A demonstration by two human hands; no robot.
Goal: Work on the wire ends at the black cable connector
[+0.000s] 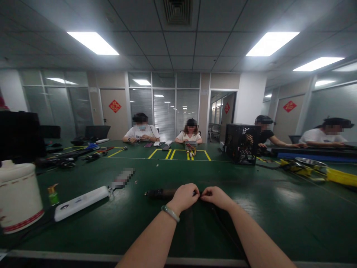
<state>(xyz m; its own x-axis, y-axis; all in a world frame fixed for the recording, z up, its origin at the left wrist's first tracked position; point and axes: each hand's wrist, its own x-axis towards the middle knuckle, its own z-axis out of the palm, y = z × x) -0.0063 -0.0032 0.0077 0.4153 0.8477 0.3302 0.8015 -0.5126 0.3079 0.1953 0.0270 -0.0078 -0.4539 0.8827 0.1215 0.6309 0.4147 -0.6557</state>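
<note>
A dark rod-shaped tool lies on the green table, its tip pointing left. My left hand, with a pale green bangle on the wrist, is closed over the right end of the tool. Close beside it, my right hand pinches a small dark piece, perhaps the tool's cord; the fingertips of both hands nearly meet. From beneath my right hand a dark cable runs toward the table's front edge.
A white lidded jar, a small green bottle and a white power strip stand or lie at the left. A black computer case is at the back right. Several people sit across the table.
</note>
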